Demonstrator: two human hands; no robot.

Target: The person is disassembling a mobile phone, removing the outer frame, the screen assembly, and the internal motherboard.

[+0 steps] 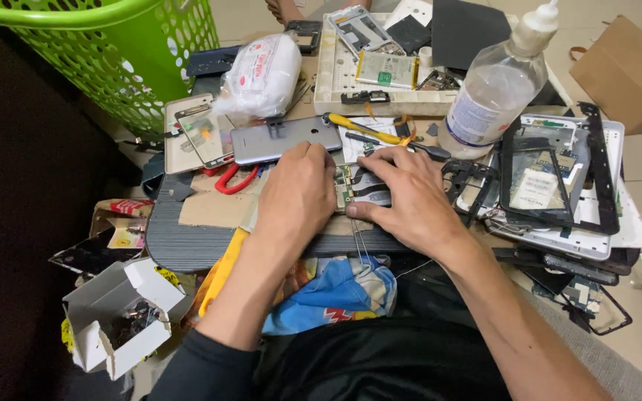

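My left hand [296,194] and my right hand [409,194] rest side by side on a dark ribbed board [180,241] across my lap. Between them lies an opened phone body with a green circuit board [356,187]. The fingers of both hands press on it, my right thumb at its lower edge and my left fingers over its left end. A grey phone back cover [280,139] lies just beyond my left hand. A yellow-handled tool [364,128] sits behind the opened phone.
A green basket [124,52] stands at the far left. A clear liquid bottle [495,89], a white parts tray [336,78], a wrapped white bag [265,74], stacked phone frames [559,178], red-handled cutters [232,180], a small white box [117,312] and a cardboard box [626,70] surround the board.
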